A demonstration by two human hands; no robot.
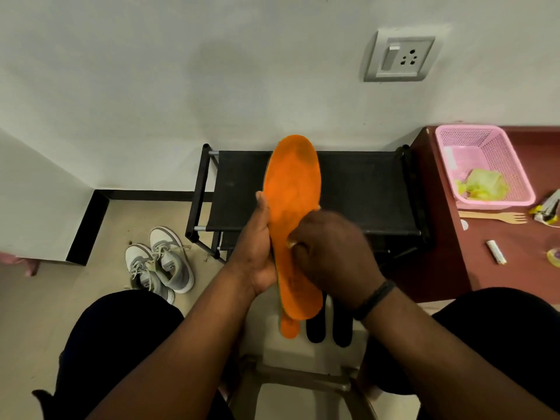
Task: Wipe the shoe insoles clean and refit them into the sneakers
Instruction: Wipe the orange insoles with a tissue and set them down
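The left hand (257, 253) is gripping the orange insole (292, 207) along its left edge, holding it up with its long axis running away from the person, toe end outermost. The right hand (333, 256) is lying curled across the heel half, seemingly pinching a cloth, mostly hidden. The sneakers (160, 262) are waiting on the floor, left.

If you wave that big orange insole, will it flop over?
Probably only a little. The orange insole stands upright well above the left hand gripping its edge, so it seems fairly stiff. It looks thin, so likely light and bendy if pressed.
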